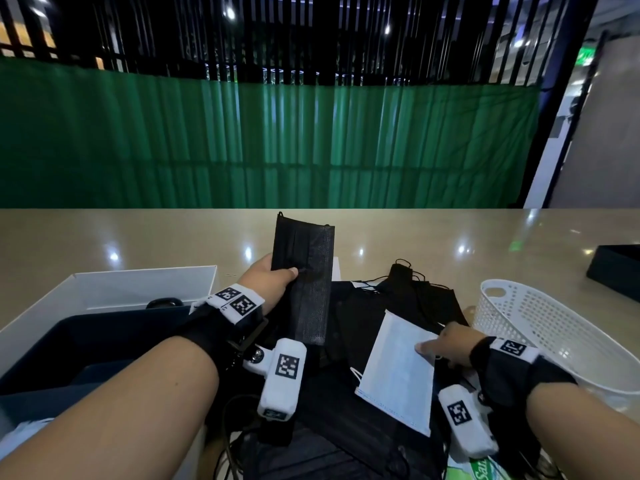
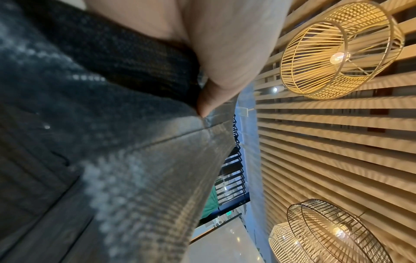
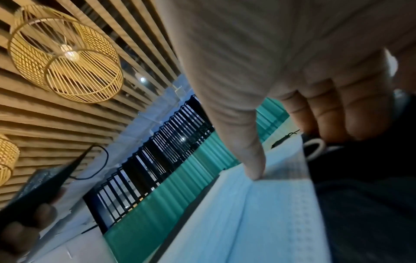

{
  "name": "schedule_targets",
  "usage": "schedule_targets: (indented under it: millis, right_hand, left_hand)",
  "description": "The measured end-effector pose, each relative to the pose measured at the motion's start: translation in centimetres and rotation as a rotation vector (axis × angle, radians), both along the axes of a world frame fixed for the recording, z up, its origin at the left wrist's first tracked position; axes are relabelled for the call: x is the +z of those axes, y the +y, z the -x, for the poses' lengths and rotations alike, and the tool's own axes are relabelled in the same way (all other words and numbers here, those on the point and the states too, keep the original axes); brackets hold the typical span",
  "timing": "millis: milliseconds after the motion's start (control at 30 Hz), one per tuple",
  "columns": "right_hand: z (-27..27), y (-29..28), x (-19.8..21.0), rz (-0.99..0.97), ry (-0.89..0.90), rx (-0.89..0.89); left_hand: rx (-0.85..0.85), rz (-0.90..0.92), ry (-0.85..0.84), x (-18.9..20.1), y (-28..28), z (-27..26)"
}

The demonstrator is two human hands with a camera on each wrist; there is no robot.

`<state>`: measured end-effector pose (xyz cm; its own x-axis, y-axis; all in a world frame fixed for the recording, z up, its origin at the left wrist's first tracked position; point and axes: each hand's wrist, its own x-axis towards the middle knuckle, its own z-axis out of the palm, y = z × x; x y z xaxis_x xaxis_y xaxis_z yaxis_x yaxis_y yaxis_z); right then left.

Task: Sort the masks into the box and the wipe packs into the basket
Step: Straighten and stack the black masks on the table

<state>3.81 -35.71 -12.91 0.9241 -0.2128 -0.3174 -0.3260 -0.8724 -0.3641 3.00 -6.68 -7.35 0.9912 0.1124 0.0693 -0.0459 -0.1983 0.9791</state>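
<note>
My left hand (image 1: 273, 277) pinches a black mask (image 1: 306, 275) and holds it upright above the pile; in the left wrist view the thumb (image 2: 216, 92) presses on its dark fabric (image 2: 126, 142). My right hand (image 1: 446, 344) pinches the edge of a white mask (image 1: 398, 375), lifted off a heap of black masks (image 1: 398, 299); the right wrist view shows the thumb (image 3: 252, 156) on top of the pale mask (image 3: 258, 218). The box (image 1: 114, 292), white with a dark inner tray, sits at the left. The white perforated basket (image 1: 540, 327) stands at the right. A green wipe pack (image 1: 485, 474) peeks out at the bottom.
A dark box lid (image 1: 616, 268) lies at the far right of the glossy beige table (image 1: 138, 237). A green curtain (image 1: 263, 143) hangs behind the table's far edge. Black cables (image 1: 235, 438) trail near the bottom centre.
</note>
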Motion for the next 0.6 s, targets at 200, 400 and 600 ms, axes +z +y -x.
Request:
schedule_targets:
  millis: [200, 400, 600]
  right_hand:
    - [-0.4, 0.7, 0.0, -0.253, -0.206, -0.030]
    - [-0.9, 0.7, 1.5, -0.275, -0.521, -0.009]
    - [-1.1, -2.1, 4.3, -0.323, -0.654, -0.116]
  left_hand:
    - [0.014, -0.075, 0.012, -0.1, -0.1, 0.0]
    - [0.011, -0.067, 0.044, -0.2, 0.1, -0.2]
    - [0.001, -0.076, 0.052, -0.3, 0.1, -0.3]
